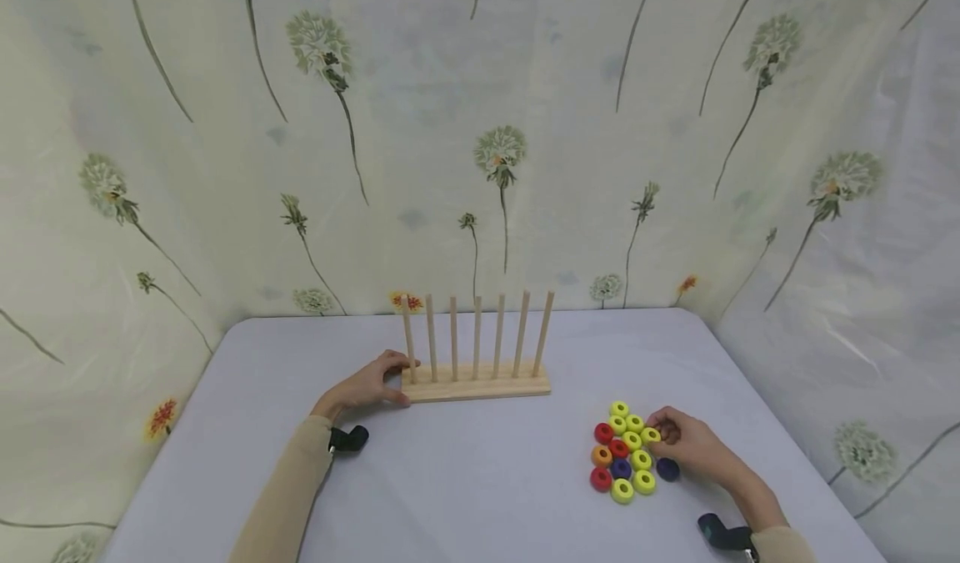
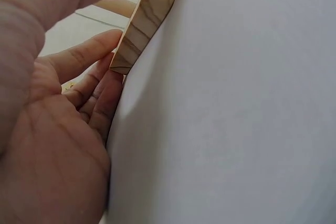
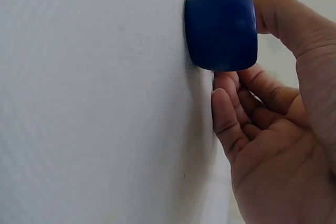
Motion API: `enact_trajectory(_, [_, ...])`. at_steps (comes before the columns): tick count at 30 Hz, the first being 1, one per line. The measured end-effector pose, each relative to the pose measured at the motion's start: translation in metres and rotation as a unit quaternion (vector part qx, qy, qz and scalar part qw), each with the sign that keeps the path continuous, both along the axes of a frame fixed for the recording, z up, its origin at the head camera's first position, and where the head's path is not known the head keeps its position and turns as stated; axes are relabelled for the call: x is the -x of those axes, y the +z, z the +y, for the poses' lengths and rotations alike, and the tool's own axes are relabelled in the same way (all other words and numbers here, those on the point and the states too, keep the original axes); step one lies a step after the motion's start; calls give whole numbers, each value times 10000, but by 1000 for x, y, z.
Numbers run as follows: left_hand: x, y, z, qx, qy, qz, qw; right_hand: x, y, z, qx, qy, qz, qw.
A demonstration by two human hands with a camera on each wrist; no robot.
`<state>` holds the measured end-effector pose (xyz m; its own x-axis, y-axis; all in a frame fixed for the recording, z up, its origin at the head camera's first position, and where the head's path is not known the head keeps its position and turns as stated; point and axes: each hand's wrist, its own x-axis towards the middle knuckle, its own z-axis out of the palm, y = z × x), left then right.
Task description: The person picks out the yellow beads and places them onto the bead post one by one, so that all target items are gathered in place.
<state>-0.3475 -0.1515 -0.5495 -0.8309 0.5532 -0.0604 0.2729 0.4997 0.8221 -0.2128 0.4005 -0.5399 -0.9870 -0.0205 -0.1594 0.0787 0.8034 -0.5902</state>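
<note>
My left hand (image 1: 369, 384) holds the left end of a pale wooden peg stand (image 1: 476, 390), thumb at the front edge and fingers behind. In the left wrist view, the stand's end face (image 2: 137, 38) lies between thumb and fingers. On the right, my right hand (image 1: 693, 444) is at the edge of a cluster of ring beads, thumb and finger pinching a yellow ring bead (image 1: 650, 436). A dark blue ring bead (image 1: 667, 469) sits just below that hand. Seen from the right wrist, this blue bead (image 3: 221, 29) hides the thumb tip and most of the pinch.
Several yellow beads (image 1: 622, 490) lie grouped with red beads (image 1: 601, 480), an orange bead (image 1: 602, 455) and another blue bead (image 1: 620, 469). Several upright pegs (image 1: 477, 338) rise from the stand. A flower-patterned cloth (image 1: 555, 213) hangs behind the white table (image 1: 465, 480).
</note>
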Motion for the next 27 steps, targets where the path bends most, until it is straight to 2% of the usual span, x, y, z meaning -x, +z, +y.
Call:
enact_trajectory(11, [-3,3,0,-37,-68,68,9999,-2,2,4,254,71,359,9990])
enact_trajectory(16, [-3,5,0,11,-56,-40,10000,1,7,1,307,49,641,9975])
enact_trajectory(19, [-3,6,0,20,-30,-80,10000,5,15,-6,334,57,1045,9940])
enact_trajectory(23, [-2,6,0,-65,-16,-131,9999,11,36,-23,381,170,1539,9872])
enact_trajectory(27, [0,4,-1,-160,-63,-175,9997,18,61,-48,490,263,1739,9832])
